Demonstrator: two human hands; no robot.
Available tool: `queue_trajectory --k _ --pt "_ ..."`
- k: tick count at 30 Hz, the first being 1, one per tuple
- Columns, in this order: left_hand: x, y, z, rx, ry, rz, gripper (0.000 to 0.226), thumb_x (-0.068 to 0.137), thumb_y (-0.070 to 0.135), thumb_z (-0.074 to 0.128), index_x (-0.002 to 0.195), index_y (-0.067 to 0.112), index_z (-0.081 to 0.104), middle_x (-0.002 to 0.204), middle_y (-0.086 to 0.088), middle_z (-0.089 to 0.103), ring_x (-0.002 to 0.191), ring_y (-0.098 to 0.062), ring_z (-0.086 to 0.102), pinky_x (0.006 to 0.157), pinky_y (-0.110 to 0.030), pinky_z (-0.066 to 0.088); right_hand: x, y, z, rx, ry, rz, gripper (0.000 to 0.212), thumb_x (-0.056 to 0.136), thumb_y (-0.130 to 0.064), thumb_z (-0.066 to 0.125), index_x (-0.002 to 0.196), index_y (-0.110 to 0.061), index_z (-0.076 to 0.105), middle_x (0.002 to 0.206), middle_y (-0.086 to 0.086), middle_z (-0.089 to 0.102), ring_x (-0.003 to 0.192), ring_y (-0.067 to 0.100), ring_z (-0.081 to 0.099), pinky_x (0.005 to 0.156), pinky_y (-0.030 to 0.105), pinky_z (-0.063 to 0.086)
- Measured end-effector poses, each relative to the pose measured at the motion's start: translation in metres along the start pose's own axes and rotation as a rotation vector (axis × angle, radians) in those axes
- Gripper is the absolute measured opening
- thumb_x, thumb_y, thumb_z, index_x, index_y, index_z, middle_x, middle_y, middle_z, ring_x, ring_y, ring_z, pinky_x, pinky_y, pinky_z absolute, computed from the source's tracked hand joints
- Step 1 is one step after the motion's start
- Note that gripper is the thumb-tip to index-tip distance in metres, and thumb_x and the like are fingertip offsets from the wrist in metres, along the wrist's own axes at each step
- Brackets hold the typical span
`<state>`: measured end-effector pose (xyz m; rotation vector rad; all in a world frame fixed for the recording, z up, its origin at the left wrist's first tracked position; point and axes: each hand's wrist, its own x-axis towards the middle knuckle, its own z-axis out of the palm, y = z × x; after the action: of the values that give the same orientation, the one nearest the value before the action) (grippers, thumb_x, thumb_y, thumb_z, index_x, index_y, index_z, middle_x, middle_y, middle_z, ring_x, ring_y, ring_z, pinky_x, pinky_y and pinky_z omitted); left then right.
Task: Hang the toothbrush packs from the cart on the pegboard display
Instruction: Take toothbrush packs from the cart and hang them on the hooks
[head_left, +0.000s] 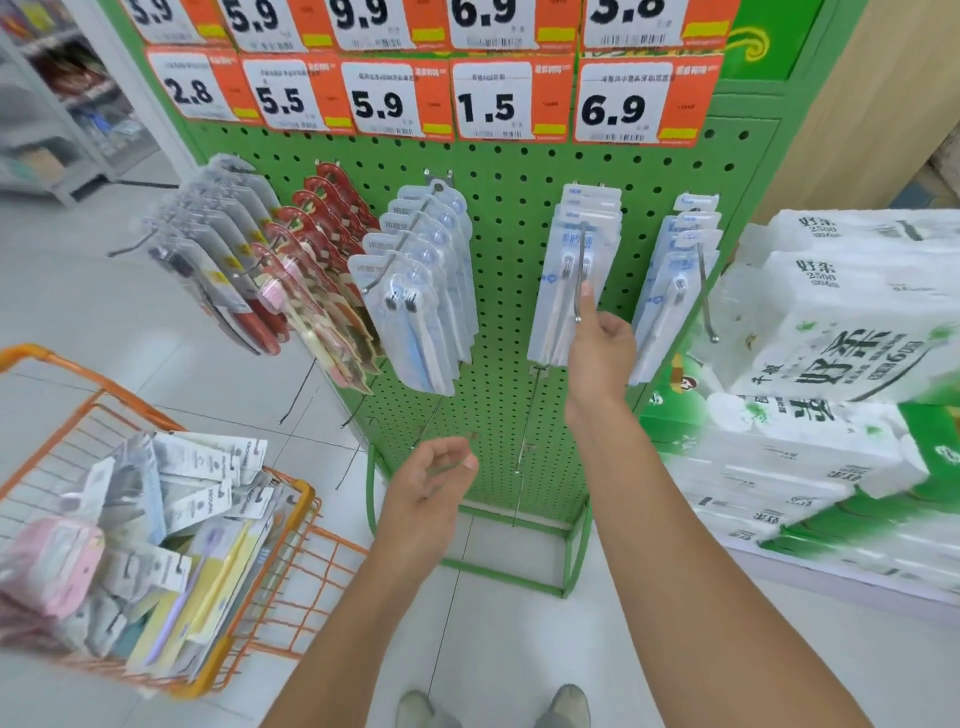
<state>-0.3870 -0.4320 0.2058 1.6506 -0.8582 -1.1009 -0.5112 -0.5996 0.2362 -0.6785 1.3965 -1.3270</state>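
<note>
Upper pegboard (498, 171) hooks stocked; cart (218, 525) still full of toothbrush packs (208, 467), lower hooks bare. Right hand (597, 353) fingers touch hook tip (577, 317), grip unclear; left hand (431, 483) loose, empty.

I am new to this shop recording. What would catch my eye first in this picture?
First the green pegboard in the middle, with toothbrush packs hanging under orange price tags. Then the right hand, raised to the packs on the hook below the 1.5 tag. At lower left stands the orange cart, full of packs.
</note>
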Motion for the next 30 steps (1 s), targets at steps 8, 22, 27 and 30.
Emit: queue_trajectory --k 8,22,27,30 --pt "-0.007 -0.057 -0.099 -0.153 0.335 -0.214 0.006 0.092 0.023 0.070 0.096 0.027 0.070 0.100 0.002 0.070 0.093 -0.017 0.066 0.076 -0.031 0.055 -0.084 0.111 -0.007 -0.215 -0.052 0.230 0.019 0.100 -0.040 0.057 0.093 -0.023 0.055 0.091 -0.006 0.057 0.084 0.013 0.055 0.084 0.032 0.051" --pt "0.022 -0.184 -0.453 0.278 0.656 -0.271 0.017 0.091 0.027 0.068 0.106 0.019 0.065 0.087 0.012 0.067 0.074 -0.006 0.064 0.073 -0.029 0.051 -0.272 0.298 0.293 -0.784 -0.918 0.381 0.008 0.094 -0.012 0.067 0.085 -0.012 0.068 0.084 0.010 0.070 0.075 0.023 0.064 0.064 0.030 0.053" --pt "0.076 -0.202 -0.517 0.703 0.560 -0.263 0.035 0.092 0.040 0.062 0.114 0.014 0.064 0.105 -0.003 0.067 0.101 -0.025 0.061 0.081 -0.037 0.051 -0.282 0.339 0.373 -0.933 -0.810 0.175 0.028 0.089 -0.026 0.073 0.112 -0.010 0.067 0.092 0.002 0.070 0.065 0.012 0.063 0.062 0.028 0.052" --pt "0.124 -0.202 -0.524 0.942 0.474 -0.284 0.038 0.093 0.044 0.057 0.108 0.009 0.063 0.106 -0.010 0.065 0.107 -0.031 0.056 0.077 -0.036 0.047 -0.274 0.359 0.401 -1.097 -0.803 0.073 0.032 0.089 -0.027 0.072 0.116 -0.010 0.066 0.097 0.003 0.069 0.079 0.018 0.067 0.070 0.024 0.050"
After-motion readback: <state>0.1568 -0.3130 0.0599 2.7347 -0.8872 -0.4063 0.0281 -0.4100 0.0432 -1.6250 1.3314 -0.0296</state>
